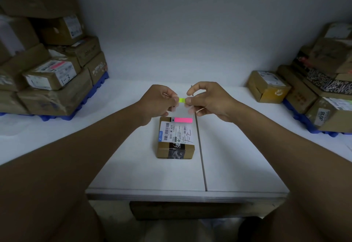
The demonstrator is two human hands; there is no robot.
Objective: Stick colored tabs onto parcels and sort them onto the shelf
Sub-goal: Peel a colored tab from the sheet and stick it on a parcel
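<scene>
Just left of the frame's middle, the left hand (162, 99) pinches the near end of a yellow-green tab (182, 100) between thumb and fingertips. Its forearm runs in from the lower left, wrist level, hand raised above the surface (144, 165). The tab hangs in the air at the centre, above and beyond the parcel (176, 139), which lies on the surface and carries a pink tab (183, 120) along its far edge. The right hand (208, 100) holds its grip pinched on the tab's other end, the remaining fingers curled (a clear backing strip seems to sit under them, though I cannot be sure). To do this well, peel slowly, keep the adhesive off the fingertips, then lay the tab flat beside the label.
</scene>
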